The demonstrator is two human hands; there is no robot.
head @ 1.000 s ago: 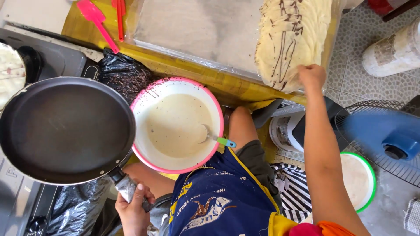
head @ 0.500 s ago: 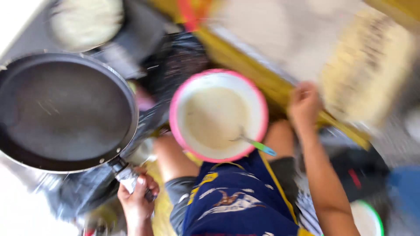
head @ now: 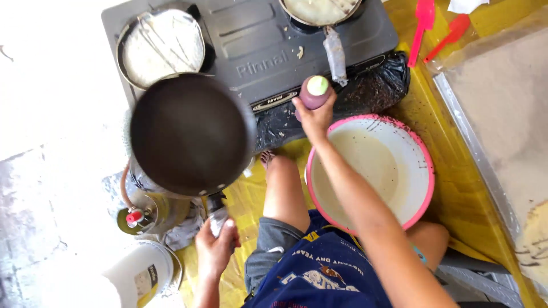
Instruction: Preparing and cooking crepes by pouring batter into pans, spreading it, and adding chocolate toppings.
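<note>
Right hand (head: 314, 117) wrapped around purple squeeze bottle (head: 313, 94), fingers closed on body from below, green-capped top facing camera. Bottle upright, long axis roughly vertical toward lens. Sits at front edge of grey gas stove (head: 251, 51), just past far rim of pink-rimmed bowl (head: 425, 188). Bowl holds pale batter, lies under right forearm, near side of it partly hidden by arm.

Left hand (head: 216, 248) clamped on handle of dark empty frying pan (head: 191, 134), thumb up the handle. Pan held in air, off burners, handle running back toward body, pan body ahead of hand and to left of right hand. Looks roughly level, slight tilt possible, hard to tell.

Key relation: bottle lies right of pan, a little farther from body, close to pan's right rim but apart from it. Right hand the only one on bottle; left hand well apart from it, occupied with pan.

On stove: left burner carries round pan with thin pale sheet (head: 161, 44); right burner carries second pan (head: 321, 10) with crepe-like layer, handle pointing toward bottle. Two red spatulas (head: 425, 23) on yellow mat (head: 456, 188) right of stove. Lined tray (head: 491, 108) at far right. Black plastic bag (head: 365, 91) under stove's front edge. White bucket (head: 140, 274) and small gas canister (head: 140, 214) near left hand.
</note>
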